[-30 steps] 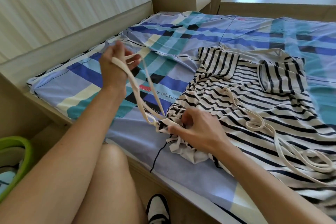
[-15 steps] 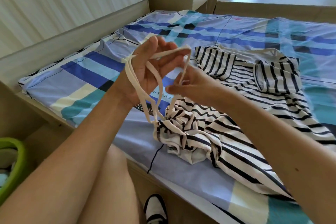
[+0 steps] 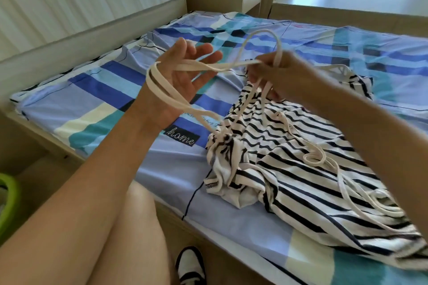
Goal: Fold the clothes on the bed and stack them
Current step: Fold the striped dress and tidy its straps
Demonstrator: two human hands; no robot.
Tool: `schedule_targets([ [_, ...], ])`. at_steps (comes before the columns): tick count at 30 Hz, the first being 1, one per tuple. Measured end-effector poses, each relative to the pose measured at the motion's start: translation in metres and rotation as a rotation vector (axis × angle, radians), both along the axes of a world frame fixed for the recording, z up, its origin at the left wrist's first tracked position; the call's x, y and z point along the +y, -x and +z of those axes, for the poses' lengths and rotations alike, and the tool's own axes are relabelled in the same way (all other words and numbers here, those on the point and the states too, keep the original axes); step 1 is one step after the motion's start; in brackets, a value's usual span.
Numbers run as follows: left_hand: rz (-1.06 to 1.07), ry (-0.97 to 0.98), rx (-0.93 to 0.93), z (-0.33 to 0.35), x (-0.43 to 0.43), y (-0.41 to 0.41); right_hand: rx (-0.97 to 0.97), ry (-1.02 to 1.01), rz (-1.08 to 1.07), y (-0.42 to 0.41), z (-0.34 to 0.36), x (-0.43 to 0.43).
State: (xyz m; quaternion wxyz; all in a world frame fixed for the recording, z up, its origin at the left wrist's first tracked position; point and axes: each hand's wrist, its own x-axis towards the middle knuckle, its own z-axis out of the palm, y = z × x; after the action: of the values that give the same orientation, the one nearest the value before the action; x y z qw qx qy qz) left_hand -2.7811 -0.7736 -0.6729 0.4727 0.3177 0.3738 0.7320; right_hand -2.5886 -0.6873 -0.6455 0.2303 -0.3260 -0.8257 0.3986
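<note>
Head camera, looking down at a bed (image 3: 120, 97) covered by a sheet in blue, teal and cream checks, with a small dark patch reading "home" (image 3: 181, 138) near the front edge. A black-and-white striped garment (image 3: 289, 157) lies crumpled on the sheet at the right of centre, its near end bunched up. Long cream fabric ties (image 3: 171, 92) run up from that bunched end into both hands, and another cream tie (image 3: 324, 159) lies looped on top of the stripes further right.

The left hand (image 3: 183, 76) is raised above the sheet, palm up and fingers spread open, with the ties wrapped around the back of the hand and across the palm. The right hand (image 3: 275, 71) is just beside it to the right, fingers closed in a pinch on the ties, one strand arching up in a loop above the knuckles; motion blur softens the detail here.

A bare knee and a black-and-white shoe (image 3: 191, 266) show at the bottom, a green basket rim (image 3: 9, 201) at the far left, a padded headboard (image 3: 81, 2) behind
</note>
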Motion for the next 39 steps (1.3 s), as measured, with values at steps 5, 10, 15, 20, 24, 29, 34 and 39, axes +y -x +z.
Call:
schedule_targets([
  [5,-0.198,-0.007,0.343,-0.017,0.005,0.010,0.060,0.015,-0.087,-0.030,0.049,0.014],
  [10,-0.338,0.366,1.320,-0.039,0.000,-0.005,0.041,0.081,-0.283,-0.053,0.047,0.049],
  [15,-0.497,0.499,1.406,-0.045,-0.013,-0.012,-0.701,-0.047,-0.322,-0.099,-0.010,0.062],
  [20,-0.904,0.566,1.864,-0.069,-0.027,-0.026,-0.833,0.033,0.063,-0.162,-0.052,-0.001],
  [24,-0.768,0.419,2.188,-0.098,-0.022,-0.037,-1.053,-0.025,0.086,-0.222,-0.074,-0.046],
  [29,-0.660,0.307,1.989,-0.093,-0.003,-0.032,-1.156,-0.032,-0.062,-0.263,-0.109,-0.070],
  [34,-0.680,0.427,1.948,-0.064,0.008,-0.012,-0.944,-0.318,-0.132,-0.275,-0.101,-0.057],
  [39,-0.710,0.585,2.073,-0.060,0.003,0.004,-1.212,-0.380,-0.116,-0.275,-0.075,-0.071],
])
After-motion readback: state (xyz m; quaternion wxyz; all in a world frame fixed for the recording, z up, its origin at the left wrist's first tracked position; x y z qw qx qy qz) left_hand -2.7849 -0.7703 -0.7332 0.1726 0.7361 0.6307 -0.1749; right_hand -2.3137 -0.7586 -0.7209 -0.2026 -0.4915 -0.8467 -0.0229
